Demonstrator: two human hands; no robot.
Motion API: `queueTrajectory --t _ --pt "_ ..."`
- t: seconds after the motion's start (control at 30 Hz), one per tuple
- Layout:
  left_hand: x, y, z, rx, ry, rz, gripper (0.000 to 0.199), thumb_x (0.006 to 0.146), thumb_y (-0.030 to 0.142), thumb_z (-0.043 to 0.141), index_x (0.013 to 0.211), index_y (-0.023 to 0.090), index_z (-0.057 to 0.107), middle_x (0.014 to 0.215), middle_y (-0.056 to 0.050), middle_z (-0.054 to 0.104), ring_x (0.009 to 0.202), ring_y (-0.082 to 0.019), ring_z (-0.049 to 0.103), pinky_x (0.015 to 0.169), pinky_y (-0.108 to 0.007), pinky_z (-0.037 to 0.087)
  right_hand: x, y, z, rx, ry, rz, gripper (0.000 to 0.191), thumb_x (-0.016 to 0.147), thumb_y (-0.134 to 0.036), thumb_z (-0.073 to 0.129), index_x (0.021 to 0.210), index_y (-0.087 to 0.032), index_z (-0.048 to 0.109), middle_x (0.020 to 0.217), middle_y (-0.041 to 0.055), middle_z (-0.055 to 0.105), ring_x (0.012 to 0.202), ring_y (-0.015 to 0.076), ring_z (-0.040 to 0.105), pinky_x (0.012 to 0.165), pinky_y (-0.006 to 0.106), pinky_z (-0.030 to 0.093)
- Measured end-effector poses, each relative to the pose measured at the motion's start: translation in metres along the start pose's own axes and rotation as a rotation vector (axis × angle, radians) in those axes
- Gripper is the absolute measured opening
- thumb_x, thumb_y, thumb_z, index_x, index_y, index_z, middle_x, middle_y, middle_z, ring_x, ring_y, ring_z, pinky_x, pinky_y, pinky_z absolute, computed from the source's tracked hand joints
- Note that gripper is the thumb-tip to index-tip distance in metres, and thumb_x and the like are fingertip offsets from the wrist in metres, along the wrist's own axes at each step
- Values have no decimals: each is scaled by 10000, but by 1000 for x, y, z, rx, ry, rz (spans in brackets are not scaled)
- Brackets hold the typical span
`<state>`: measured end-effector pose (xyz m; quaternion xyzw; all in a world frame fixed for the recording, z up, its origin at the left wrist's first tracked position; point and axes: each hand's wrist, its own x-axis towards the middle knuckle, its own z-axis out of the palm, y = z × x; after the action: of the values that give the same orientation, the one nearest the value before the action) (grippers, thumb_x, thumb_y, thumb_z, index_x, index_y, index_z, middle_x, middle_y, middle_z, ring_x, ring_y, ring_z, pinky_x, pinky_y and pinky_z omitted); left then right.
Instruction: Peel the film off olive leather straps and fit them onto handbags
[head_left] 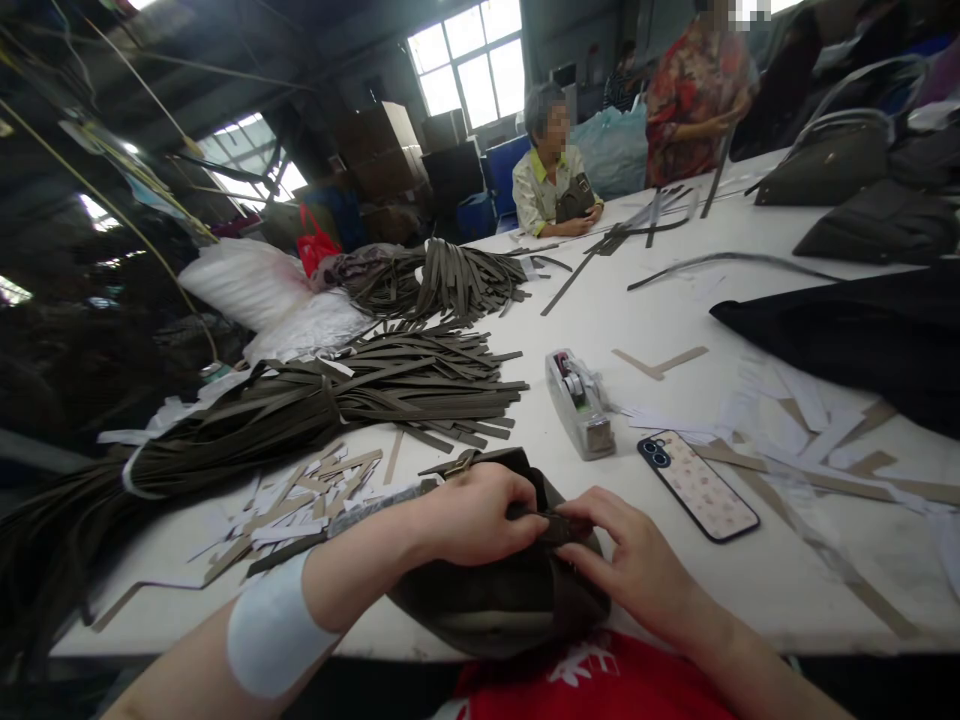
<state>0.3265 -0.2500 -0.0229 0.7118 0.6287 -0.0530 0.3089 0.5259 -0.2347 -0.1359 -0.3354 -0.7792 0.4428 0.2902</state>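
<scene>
A dark olive bag (487, 600) rests at the table's front edge, above a red garment. My left hand (484, 512) is closed on the upper part of the bag, thumb and fingers pinching its dark edge. From the right, my right hand (626, 550) pinches the same dark piece between thumb and fingers, close to the left fingertips. A brass-coloured buckle (461, 464) shows on a strap behind my left hand. The exact part between the fingertips is too dark to make out.
Bundles of dark strips (405, 385) lie left and behind. A tape dispenser (580, 405) and a phone (699, 487) are right of the bag. Paper scraps (825, 450) spread farther right, near black fabric (862, 335). Two people (551, 165) are across the white table (517, 345).
</scene>
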Motion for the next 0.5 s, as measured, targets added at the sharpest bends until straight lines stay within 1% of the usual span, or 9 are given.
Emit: queueTrajectory --t 0.13,0.23,0.37,0.5 --pt "2 2 4 66 -35 -75 276 801 436 503 728 215 650 557 39 492 523 -108 419 496 -229 298 1 -1 3 -23 30 -37 138 803 -221 636 941 -217 634 854 26 618 799 178 590 716 303 465" --pt "3 9 5 111 -52 -137 297 781 456 500 708 213 654 537 33 482 505 -113 406 484 -239 286 3 -4 5 -15 54 -40 103 772 -213 643 872 -209 621 806 16 622 736 161 590 671 278 463" --pt "6 21 4 191 -32 -205 284 745 440 522 664 203 656 531 22 475 496 -118 378 466 -249 272 6 -8 9 -57 101 -35 105 708 -190 652 807 -205 619 739 0 625 649 143 586 604 256 447" --pt "9 25 5 182 -11 -216 236 726 391 550 648 194 654 534 27 464 512 -117 390 469 -241 276 7 -10 10 -114 146 -43 99 682 -187 646 777 -206 626 708 6 627 618 147 581 579 255 436"
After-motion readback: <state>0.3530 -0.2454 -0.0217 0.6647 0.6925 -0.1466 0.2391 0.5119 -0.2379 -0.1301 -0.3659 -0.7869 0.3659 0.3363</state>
